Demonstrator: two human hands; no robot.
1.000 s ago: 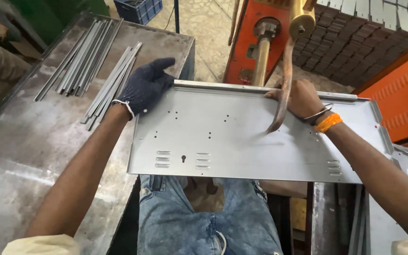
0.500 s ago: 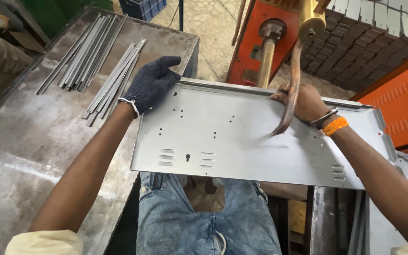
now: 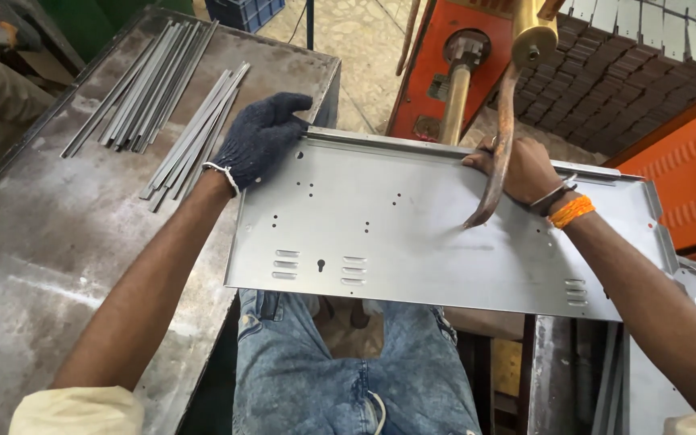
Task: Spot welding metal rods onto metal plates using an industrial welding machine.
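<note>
Fingers of the left hand (image 3: 261, 138), covered by a dark blue knitted glove, lie spread and slightly curled over the far left corner of the flat grey sheet-metal panel with punched holes and louvre slots (image 3: 412, 234), pressing on its folded rim. Bare fingers of the right hand (image 3: 525, 169) curl around the panel's far edge, gripping it just beside the curved rusty-brown metal arm (image 3: 499, 161) that hangs from a brass fitting and whose tip meets the panel's surface. An orange band circles the right wrist. The panel lies across the person's lap, above blue jeans (image 3: 348, 362), its left edge beside the worn grey steel table (image 3: 50, 266), where a bundle of thin grey metal strips (image 3: 163, 105) lies.
</note>
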